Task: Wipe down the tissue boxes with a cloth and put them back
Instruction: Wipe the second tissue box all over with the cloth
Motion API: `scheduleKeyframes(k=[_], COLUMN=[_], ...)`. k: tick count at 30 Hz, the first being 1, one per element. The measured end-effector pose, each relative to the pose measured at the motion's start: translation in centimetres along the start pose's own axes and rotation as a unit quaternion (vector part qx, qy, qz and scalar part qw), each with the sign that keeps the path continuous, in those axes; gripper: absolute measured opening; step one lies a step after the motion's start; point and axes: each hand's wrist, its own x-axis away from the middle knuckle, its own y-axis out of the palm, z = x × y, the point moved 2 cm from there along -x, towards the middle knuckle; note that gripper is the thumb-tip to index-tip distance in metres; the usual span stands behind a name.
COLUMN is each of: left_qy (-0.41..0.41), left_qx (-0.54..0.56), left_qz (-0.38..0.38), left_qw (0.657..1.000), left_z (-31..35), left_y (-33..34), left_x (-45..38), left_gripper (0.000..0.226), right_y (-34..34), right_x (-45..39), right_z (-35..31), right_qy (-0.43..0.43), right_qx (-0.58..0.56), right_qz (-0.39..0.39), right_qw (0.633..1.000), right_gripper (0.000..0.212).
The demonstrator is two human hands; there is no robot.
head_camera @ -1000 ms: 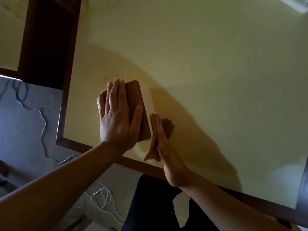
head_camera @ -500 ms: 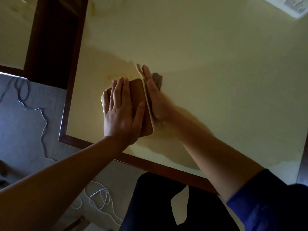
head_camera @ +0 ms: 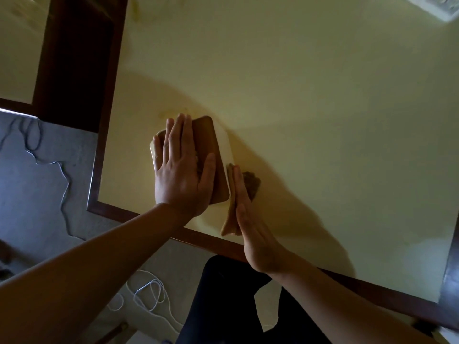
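Observation:
A tissue box [head_camera: 211, 147] with a brown lid and pale sides stands on the cream table [head_camera: 310, 108] near its front left corner. My left hand [head_camera: 182, 170] lies flat on the lid, fingers straight, holding the box down. My right hand [head_camera: 246, 214] is straight and on edge, pressing a tan cloth [head_camera: 229, 219] against the box's right side near its front end. A dark bunch of the cloth [head_camera: 252, 182] sticks out behind the fingers.
The table has a dark wooden frame [head_camera: 104, 135]; its front edge runs just below my hands. White cables [head_camera: 146, 294] lie on the grey floor at the left. A white patterned object [head_camera: 432, 3] sits at the far right corner.
My right hand with the cloth has slid back along the box's right side from its far end to the near end. The left hand has stayed on the lid.

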Motion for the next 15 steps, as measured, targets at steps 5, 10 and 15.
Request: scheduleKeyframes(k=[5,10,15], left_qy=[0.002,0.001,0.001], left_qx=[-0.004,0.000,-0.002], left_qz=[-0.001,-0.001,0.002], left_qw=[1.000,1.000,1.000], left_z=[-0.1,0.0,0.1], left_y=[0.1,0.0,0.0], left_x=[0.0,-0.1,-0.1], left_gripper=[0.078,0.079,0.078], right_y=[-1.2,-2.4,-3.0], right_x=[-4.6,-12.4,-15.1], right_z=[-0.8,-1.0,-2.2], right_qy=[-0.001,0.002,0.017], right_qx=[0.021,0.056,0.025], right_qz=[0.007,0.022,0.014], right_qw=[1.000,0.998,0.999], right_gripper=[0.057,0.053,0.065])
